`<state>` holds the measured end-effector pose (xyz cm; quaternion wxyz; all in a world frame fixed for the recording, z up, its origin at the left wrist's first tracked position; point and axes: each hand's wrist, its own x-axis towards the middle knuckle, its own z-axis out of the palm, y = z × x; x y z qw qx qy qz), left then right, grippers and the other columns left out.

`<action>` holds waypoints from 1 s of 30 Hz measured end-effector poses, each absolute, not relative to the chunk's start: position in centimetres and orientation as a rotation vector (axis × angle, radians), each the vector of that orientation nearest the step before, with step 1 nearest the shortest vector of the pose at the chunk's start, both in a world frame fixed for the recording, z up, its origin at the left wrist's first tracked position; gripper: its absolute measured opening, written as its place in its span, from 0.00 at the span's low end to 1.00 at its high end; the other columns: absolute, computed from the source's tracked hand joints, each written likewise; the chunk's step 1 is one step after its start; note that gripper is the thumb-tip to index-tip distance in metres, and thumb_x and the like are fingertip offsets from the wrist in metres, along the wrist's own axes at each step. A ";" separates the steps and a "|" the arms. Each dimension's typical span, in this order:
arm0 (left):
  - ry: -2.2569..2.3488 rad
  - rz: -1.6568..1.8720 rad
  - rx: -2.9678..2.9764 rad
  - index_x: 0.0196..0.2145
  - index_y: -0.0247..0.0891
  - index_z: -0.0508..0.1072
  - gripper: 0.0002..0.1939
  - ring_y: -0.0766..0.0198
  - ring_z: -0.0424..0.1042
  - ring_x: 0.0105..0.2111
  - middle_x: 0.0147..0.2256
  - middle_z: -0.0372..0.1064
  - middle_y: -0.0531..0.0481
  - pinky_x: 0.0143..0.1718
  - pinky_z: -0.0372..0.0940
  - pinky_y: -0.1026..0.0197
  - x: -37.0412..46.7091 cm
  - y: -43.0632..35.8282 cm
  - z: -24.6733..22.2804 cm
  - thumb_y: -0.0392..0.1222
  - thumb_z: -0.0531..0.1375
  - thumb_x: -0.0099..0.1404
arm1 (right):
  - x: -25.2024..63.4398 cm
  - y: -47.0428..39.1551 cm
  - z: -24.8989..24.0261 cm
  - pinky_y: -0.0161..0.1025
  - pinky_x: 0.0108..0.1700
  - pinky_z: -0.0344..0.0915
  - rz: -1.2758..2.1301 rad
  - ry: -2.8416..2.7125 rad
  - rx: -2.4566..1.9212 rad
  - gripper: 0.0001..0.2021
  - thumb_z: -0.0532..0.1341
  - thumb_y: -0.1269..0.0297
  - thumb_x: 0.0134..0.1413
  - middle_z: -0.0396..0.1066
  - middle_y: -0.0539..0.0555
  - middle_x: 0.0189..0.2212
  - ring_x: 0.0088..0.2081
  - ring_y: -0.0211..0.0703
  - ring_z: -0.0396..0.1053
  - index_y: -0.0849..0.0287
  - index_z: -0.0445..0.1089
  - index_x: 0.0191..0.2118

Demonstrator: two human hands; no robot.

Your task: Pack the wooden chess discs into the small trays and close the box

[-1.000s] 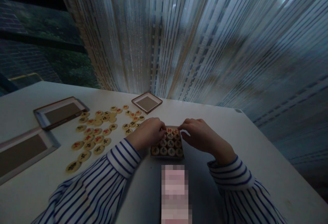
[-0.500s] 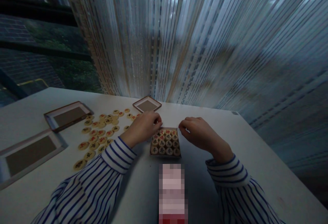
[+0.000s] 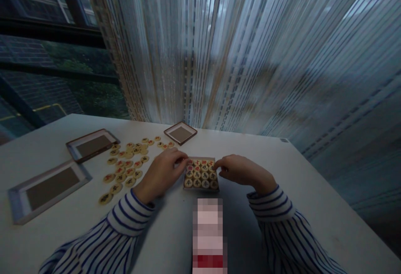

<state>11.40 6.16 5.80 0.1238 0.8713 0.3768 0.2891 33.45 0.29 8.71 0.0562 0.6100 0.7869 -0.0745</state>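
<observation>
"Are we looking at a home?"

"We are leaning that way without being certain: a string curtain (image 3: pixel 200 57) is hanging behind a white table (image 3: pixel 313 211), where xiangqi pieces (image 3: pixel 128 164) are lying."

"And what are we seeing at the left?"

"We are looking past a dark window frame (image 3: pixel 50 33); outside, a brick wall (image 3: pixel 25 52) and green shrubs (image 3: pixel 94 98) are showing, so we are viewing a room from indoors."

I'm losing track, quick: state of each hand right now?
Left hand: partly curled at the left side of the box; can't tell whether it grips anything.
Right hand: curled at the box's right side; grip can't be told.
</observation>
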 end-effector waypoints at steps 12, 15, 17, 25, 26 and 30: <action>1.155 1.052 2.555 0.32 0.36 0.72 0.11 0.61 0.68 0.32 0.28 0.70 0.48 0.35 0.63 0.59 9.7 6.4 2.5 0.41 0.51 0.62 | 33.0 1.1 7.3 0.36 0.36 0.62 -0.385 2.437 1.719 0.18 0.54 0.71 0.48 0.73 0.54 0.41 0.40 0.44 0.70 0.50 0.70 0.45; 1.151 1.049 2.560 0.32 0.36 0.72 0.11 0.62 0.68 0.31 0.28 0.70 0.48 0.35 0.63 0.59 9.7 6.4 2.4 0.40 0.51 0.62 | 32.9 1.2 7.2 0.35 0.36 0.62 -0.391 2.435 1.714 0.18 0.54 0.71 0.48 0.73 0.54 0.40 0.39 0.43 0.70 0.51 0.70 0.45; 1.154 1.045 2.552 0.32 0.36 0.72 0.11 0.61 0.68 0.31 0.28 0.70 0.48 0.35 0.62 0.59 9.7 6.4 2.4 0.41 0.51 0.62 | 32.9 1.2 7.2 0.35 0.37 0.62 -0.395 2.430 1.719 0.18 0.54 0.71 0.48 0.73 0.54 0.40 0.40 0.43 0.70 0.52 0.70 0.45; 1.172 1.054 2.534 0.33 0.35 0.72 0.12 0.61 0.68 0.31 0.28 0.71 0.47 0.35 0.63 0.59 9.6 6.5 2.5 0.42 0.51 0.61 | 32.7 1.2 7.2 0.35 0.35 0.62 -0.390 2.422 1.730 0.17 0.54 0.71 0.49 0.73 0.55 0.41 0.39 0.44 0.70 0.53 0.70 0.45; 1.170 1.054 2.538 0.32 0.36 0.72 0.12 0.61 0.68 0.31 0.28 0.70 0.48 0.35 0.62 0.59 9.6 6.5 2.5 0.42 0.51 0.62 | 32.7 1.2 7.2 0.36 0.35 0.62 -0.385 2.424 1.735 0.16 0.54 0.71 0.49 0.73 0.55 0.40 0.39 0.44 0.69 0.54 0.70 0.44; 1.182 1.034 2.549 0.32 0.36 0.72 0.12 0.61 0.68 0.31 0.28 0.70 0.48 0.35 0.63 0.59 9.5 6.5 2.5 0.42 0.51 0.62 | 32.6 1.1 7.3 0.35 0.34 0.61 -0.371 2.441 1.726 0.14 0.53 0.71 0.50 0.73 0.55 0.38 0.37 0.43 0.69 0.56 0.71 0.41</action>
